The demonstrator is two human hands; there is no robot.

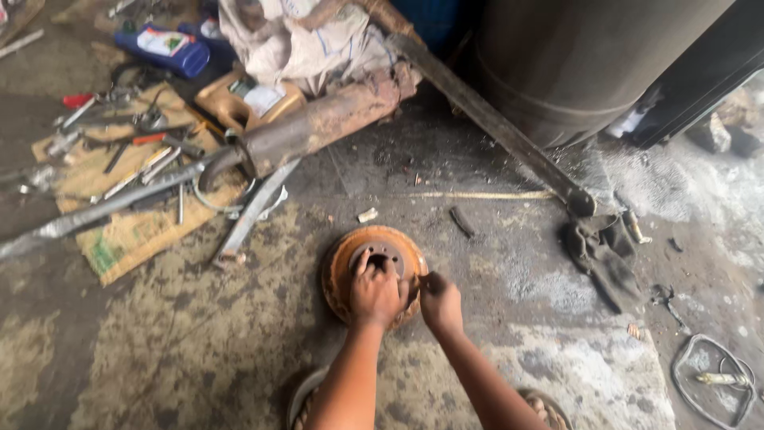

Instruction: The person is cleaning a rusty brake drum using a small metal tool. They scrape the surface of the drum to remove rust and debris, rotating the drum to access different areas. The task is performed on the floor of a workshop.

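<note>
Left hand (376, 293) lies flat over the centre hub of a rusty orange brake drum (344, 263), fingers curled onto the hub. Right hand (440, 301) pinches the drum's right rim, fingers narrow. Drum sits on the stained concrete floor (183, 334). Beyond it: rusted pipe (318, 123), scattered hand tools on cardboard (119, 239), dark rag (601, 251) to the right.

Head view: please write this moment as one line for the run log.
left hand: on rusty brake drum | right hand: at drum rim | drum: flat on concrete floor | tools: far left
</note>
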